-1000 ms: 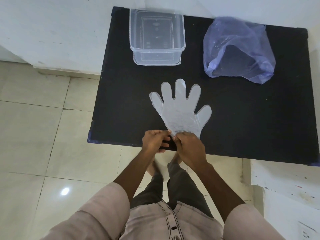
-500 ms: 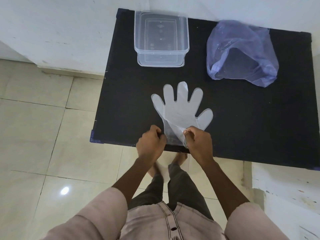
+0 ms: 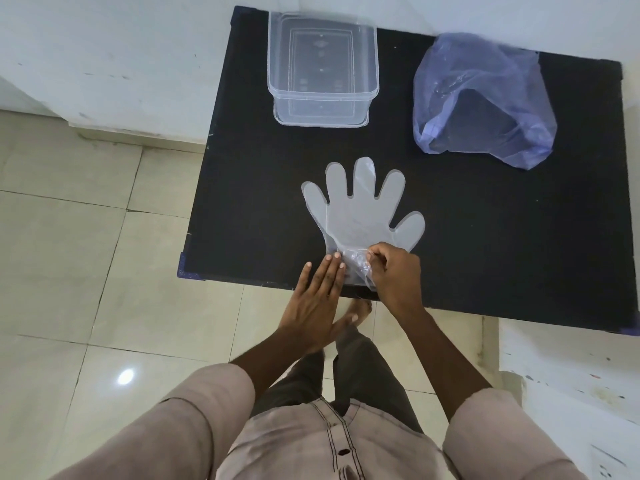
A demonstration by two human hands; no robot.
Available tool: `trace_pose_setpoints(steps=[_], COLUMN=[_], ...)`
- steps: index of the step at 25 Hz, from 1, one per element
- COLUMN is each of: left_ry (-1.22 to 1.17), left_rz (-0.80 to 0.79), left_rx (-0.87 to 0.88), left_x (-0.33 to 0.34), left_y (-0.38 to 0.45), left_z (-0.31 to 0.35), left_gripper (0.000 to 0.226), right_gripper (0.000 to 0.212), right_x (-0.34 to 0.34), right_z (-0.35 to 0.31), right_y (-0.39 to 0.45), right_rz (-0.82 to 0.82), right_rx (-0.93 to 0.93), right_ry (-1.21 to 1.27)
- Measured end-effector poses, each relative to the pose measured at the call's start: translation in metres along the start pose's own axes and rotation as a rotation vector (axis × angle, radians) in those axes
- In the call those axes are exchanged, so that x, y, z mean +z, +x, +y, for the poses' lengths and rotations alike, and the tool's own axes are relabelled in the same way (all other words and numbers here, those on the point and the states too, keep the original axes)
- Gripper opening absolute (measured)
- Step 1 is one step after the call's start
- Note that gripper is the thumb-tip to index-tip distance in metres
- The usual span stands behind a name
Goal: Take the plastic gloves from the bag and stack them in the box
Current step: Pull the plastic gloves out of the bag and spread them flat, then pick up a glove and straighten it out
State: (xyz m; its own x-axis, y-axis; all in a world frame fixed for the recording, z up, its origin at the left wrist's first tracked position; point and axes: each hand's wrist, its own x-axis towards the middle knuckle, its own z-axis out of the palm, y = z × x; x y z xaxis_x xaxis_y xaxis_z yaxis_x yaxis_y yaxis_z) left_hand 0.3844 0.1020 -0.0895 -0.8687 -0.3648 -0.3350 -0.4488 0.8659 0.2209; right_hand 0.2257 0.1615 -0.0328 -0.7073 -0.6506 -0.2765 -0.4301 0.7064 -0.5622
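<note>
Glove (image 3: 360, 213) flat near the table's (image 3: 519, 244) front edge — cuff partly hidden by right hand (image 3: 394, 275) pinching it; left hand (image 3: 317, 299) flat, fingers extended, holding nothing.

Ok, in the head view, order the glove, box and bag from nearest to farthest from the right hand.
1. Glove: touching the right hand, which pinches its cuff at the table's near edge.
2. Bag: far side, to the right.
3. Box: far side, to the left; close to the bag's distance, so this order is unsure.
</note>
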Motion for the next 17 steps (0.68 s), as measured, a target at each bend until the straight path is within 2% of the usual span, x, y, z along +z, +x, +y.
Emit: trace_pose_setpoints(steps=[3,7,12,17], left_ry=[-0.007,0.014,0.049,0.061], left_rz=[-0.012,-0.044,-0.092,-0.147], left_rx=[-0.014,-0.022,0.008,0.008], left_x=[0.002,0.000,-0.007,-0.016], left_y=[0.000,-0.001,0.001,0.003], left_z=[-0.001,0.002,-0.001,0.002], left_gripper=[0.083,0.082,0.087,0.089], right_gripper=[0.029,0.033,0.016,0.013], right_x=[-0.004,-0.019,-0.052,-0.100], right_z=[0.000,-0.002,-0.014,-0.029], right_y=[0.003,0.016,0.038,0.061], right_rz=[0.015,-0.074,0.059,0.170], right_rx=[-0.007,0.038,-0.134,-0.254], right_ry=[-0.019,-0.154,-0.122,-0.157])
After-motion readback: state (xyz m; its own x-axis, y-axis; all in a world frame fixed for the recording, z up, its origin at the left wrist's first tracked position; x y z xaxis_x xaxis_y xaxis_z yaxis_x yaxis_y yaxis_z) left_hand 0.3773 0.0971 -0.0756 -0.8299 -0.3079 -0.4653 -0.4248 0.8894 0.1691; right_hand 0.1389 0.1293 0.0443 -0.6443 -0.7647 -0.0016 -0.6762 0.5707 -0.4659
